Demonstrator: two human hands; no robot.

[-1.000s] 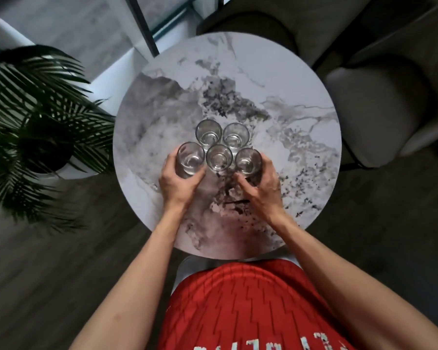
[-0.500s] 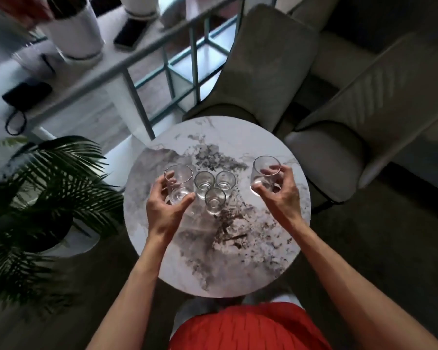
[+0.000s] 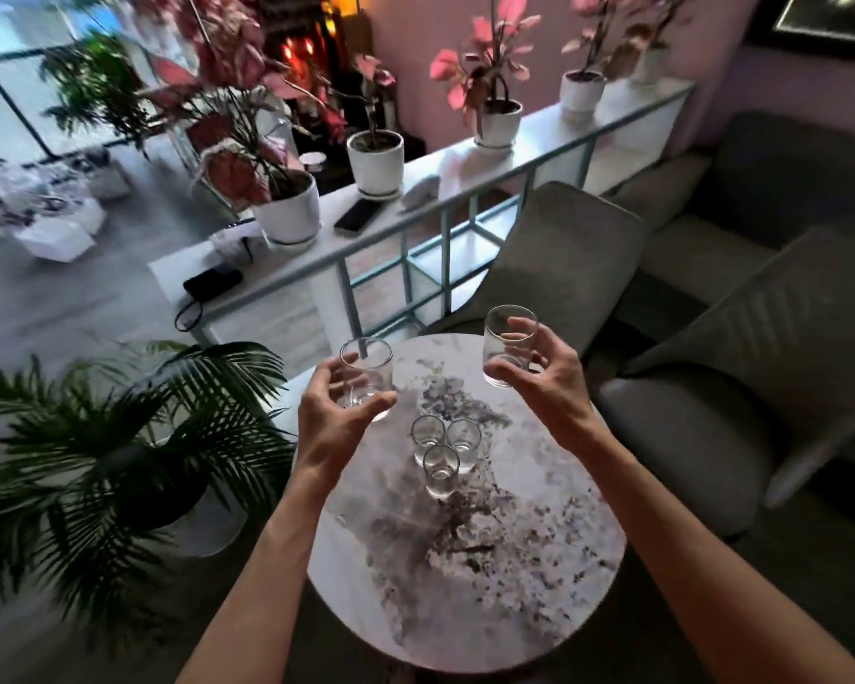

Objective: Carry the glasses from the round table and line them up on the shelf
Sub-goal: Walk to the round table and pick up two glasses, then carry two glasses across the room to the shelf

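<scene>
Left hand (image 3: 334, 417): fingers curled round one glass (image 3: 366, 375), held above the round table (image 3: 465, 585) at 10 o'clock. Right hand (image 3: 546, 382): grips second glass (image 3: 509, 345) at 1 o'clock. Three glasses (image 3: 443, 449) stand clustered just beyond the table's centre. Shelf (image 3: 415, 190): 12 o'clock.

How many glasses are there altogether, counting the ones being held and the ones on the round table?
In the left hand: 1 glass
In the right hand: 1 glass
On the round table: 3 glasses
Total: 5 glasses
</scene>
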